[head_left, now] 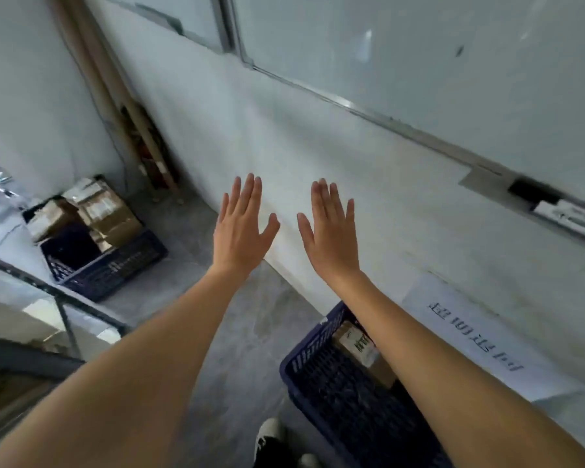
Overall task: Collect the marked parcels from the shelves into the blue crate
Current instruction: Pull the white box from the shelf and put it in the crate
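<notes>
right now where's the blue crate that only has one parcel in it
In the head view it is the near blue crate, low and right of centre on the floor beside the white wall, under the right forearm, with a shoe just left of it.

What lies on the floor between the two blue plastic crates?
Head view: only bare grey floor between the far blue plastic crate and the near one; the left forearm crosses above it.

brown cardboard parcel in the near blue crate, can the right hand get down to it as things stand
Probably yes. The open right hand is raised well above it, holding nothing; the brown cardboard parcel lies uncovered in the blue plastic crate under that forearm, with nothing else seen between.
</notes>
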